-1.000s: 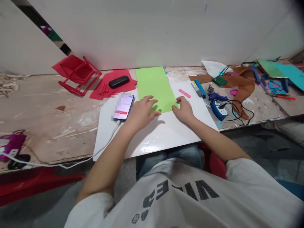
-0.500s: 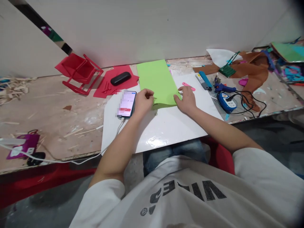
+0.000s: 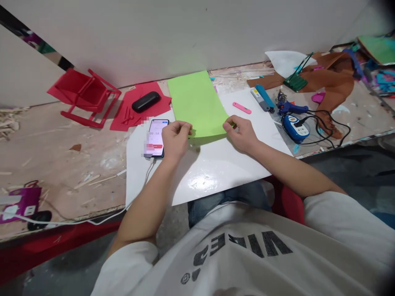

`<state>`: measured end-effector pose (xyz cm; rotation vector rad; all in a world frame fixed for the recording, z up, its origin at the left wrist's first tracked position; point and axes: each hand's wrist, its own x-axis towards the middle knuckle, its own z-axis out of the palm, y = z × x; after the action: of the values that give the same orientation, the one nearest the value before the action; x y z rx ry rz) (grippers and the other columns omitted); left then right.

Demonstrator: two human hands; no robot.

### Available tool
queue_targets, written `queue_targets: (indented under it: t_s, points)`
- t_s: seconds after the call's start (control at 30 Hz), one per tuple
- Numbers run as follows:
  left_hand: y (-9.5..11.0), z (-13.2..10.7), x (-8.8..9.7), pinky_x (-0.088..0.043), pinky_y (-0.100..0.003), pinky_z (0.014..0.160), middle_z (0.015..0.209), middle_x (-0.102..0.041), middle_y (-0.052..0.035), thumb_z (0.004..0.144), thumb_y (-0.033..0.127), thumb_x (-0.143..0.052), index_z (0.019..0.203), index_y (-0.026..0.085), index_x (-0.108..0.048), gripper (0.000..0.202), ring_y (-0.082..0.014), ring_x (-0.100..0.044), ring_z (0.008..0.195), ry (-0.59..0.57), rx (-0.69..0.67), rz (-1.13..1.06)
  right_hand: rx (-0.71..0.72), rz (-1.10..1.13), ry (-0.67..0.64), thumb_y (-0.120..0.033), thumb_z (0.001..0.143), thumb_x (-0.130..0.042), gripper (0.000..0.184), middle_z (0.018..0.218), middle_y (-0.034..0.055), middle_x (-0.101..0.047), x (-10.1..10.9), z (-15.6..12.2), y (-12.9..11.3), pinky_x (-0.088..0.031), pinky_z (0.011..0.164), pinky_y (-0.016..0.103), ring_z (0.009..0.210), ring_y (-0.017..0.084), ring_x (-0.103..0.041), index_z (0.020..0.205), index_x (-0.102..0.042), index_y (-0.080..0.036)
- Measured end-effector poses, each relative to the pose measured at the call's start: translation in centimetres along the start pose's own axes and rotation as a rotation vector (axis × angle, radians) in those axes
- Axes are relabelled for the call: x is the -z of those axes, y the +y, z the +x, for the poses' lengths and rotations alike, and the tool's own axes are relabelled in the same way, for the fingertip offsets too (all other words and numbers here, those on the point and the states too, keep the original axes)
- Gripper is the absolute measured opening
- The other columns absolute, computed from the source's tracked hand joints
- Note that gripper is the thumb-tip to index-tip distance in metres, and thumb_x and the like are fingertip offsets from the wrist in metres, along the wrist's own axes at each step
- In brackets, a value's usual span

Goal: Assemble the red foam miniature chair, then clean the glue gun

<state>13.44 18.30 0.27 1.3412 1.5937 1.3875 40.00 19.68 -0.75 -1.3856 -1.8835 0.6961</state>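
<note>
A light green sheet of paper (image 3: pixel 197 100) lies over a white board (image 3: pixel 212 164), its near edge lifted a little. My left hand (image 3: pixel 177 139) pinches the near left corner of the sheet between thumb and fingers. At the near right corner, my right hand (image 3: pixel 240 131) grips the sheet in the same way. Close beside my left hand is a phone (image 3: pixel 156 137) showing a timer, with a white cable plugged in. A pink cutter (image 3: pixel 242 108) rests on the board beyond my right hand.
At the left stand a small red rocking chair (image 3: pixel 89 98) and a black case (image 3: pixel 146 101) on red sheets (image 3: pixel 123 113). To the right are a stapler (image 3: pixel 260 100), a blue glue gun (image 3: pixel 293 108), a blue device (image 3: pixel 295 128) with black cords, and brown scraps (image 3: pixel 333 88).
My right hand has closed on the sheet's near right corner. Its near edge is now raised slightly by both hands. The view has shifted a little.
</note>
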Motion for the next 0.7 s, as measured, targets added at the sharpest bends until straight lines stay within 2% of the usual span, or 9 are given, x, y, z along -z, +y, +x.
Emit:
queue_targets:
  t_s: [0.07, 0.13, 0.27, 0.33, 0.4, 0.5, 0.6, 0.63, 0.7]
  points:
    - [0.1, -0.3, 0.1, -0.059, -0.032, 0.073, 0.073, -0.076, -0.0025, 0.088, 0.028, -0.07, 0.078, 0.023, -0.082, 0.016, -0.019, -0.074, 0.074, -0.006, -0.005, 0.009, -0.036, 0.036, 0.037, -0.075, 0.112, -0.049, 0.053, 0.092, 0.0076, -0.078, 0.1, -0.1, -0.3, -0.059, 0.089, 0.047, 0.087, 0.028, -0.071, 0.09, -0.064, -0.03]
    - [0.3, -0.9, 0.4, -0.06, -0.032, 0.07, 0.072, -0.076, -0.0033, 0.086, 0.032, -0.072, 0.076, 0.022, -0.082, 0.017, -0.0198, -0.074, 0.072, -0.043, 0.012, 0.0, -0.064, 0.051, 0.059, -0.067, 0.111, -0.052, 0.048, 0.083, 0.006, -0.073, 0.2, -0.3, -0.5, -0.055, 0.083, 0.046, 0.079, 0.026, -0.064, 0.082, -0.059, -0.03]
    - [1.1, -3.9, 2.1, -0.064, -0.034, 0.072, 0.076, -0.081, -0.0067, 0.088, 0.044, -0.081, 0.081, 0.022, -0.084, 0.023, -0.0226, -0.078, 0.073, -0.221, 0.093, -0.014, -0.087, 0.023, -0.013, -0.06, 0.109, -0.06, 0.048, 0.077, 0.0041, -0.07, 1.4, -2.4, -1.0, -0.049, 0.081, 0.045, 0.076, 0.024, -0.06, 0.073, -0.056, -0.029]
    - [1.6, -7.1, 3.2, -0.066, -0.037, 0.078, 0.083, -0.086, -0.0089, 0.095, 0.05, -0.083, 0.09, 0.022, -0.088, 0.029, -0.0252, -0.082, 0.079, -0.306, 0.08, 0.016, -0.075, 0.018, -0.058, -0.061, 0.108, -0.061, 0.05, 0.071, 0.0023, -0.065, 2.3, -4.7, -1.2, -0.045, 0.078, 0.043, 0.072, 0.023, -0.058, 0.071, -0.055, -0.029]
    - [2.0, -11.3, 4.3, -0.068, -0.04, 0.084, 0.093, -0.09, -0.0097, 0.101, 0.051, -0.084, 0.095, 0.024, -0.09, 0.028, -0.0275, -0.085, 0.089, -0.394, 0.053, 0.045, -0.052, 0.052, -0.126, -0.063, 0.107, -0.064, 0.051, 0.065, 0.0001, -0.059, 3.3, -7.5, -1.3, -0.041, 0.074, 0.041, 0.068, 0.022, -0.055, 0.07, -0.057, -0.028]
    - [2.3, -18.0, 5.1, -0.072, -0.04, 0.091, 0.114, -0.092, -0.0108, 0.11, 0.046, -0.084, 0.113, 0.028, -0.092, 0.021, -0.0286, -0.089, 0.104, -0.58, 0.021, -0.039, -0.03, 0.129, -0.183, -0.061, 0.105, -0.069, 0.044, 0.065, -0.0019, -0.062, 4.2, -11.9, -0.8, -0.041, 0.069, 0.037, 0.064, 0.019, -0.054, 0.076, -0.068, -0.027]
    - [1.8, -22.9, 4.8, -0.073, -0.04, 0.105, 0.128, -0.092, -0.0126, 0.113, 0.042, -0.084, 0.132, 0.028, -0.091, 0.024, -0.0289, -0.09, 0.119, -0.774, -0.158, -0.237, -0.033, 0.121, -0.048, -0.055, 0.106, -0.073, 0.041, 0.068, -0.0016, -0.068, 4.1, -15.2, 0.0, -0.043, 0.065, 0.035, 0.06, 0.016, -0.053, 0.079, -0.068, -0.025]
    - [1.6, -23.8, 4.6, -0.072, -0.04, 0.109, 0.135, -0.091, -0.0136, 0.113, 0.042, -0.084, 0.137, 0.028, -0.09, 0.028, -0.0293, -0.09, 0.124, -0.803, -0.194, -0.269, -0.019, 0.114, -0.001, -0.053, 0.106, -0.074, 0.039, 0.072, -0.0006, -0.071, 4.0, -15.8, 0.4, -0.045, 0.064, 0.034, 0.061, 0.015, -0.055, 0.081, -0.068, -0.025]
    - [1.1, -24.7, 4.2, -0.071, -0.04, 0.114, 0.146, -0.088, -0.0148, 0.112, 0.041, -0.086, 0.142, 0.029, -0.088, 0.032, -0.0301, -0.088, 0.132, -0.807, -0.244, -0.242, 0.065, 0.095, 0.051, -0.048, 0.107, -0.077, 0.028, 0.091, 0.0046, -0.082, 4.5, -16.2, 1.0, -0.053, 0.067, 0.033, 0.071, 0.018, -0.067, 0.092, -0.075, -0.024]
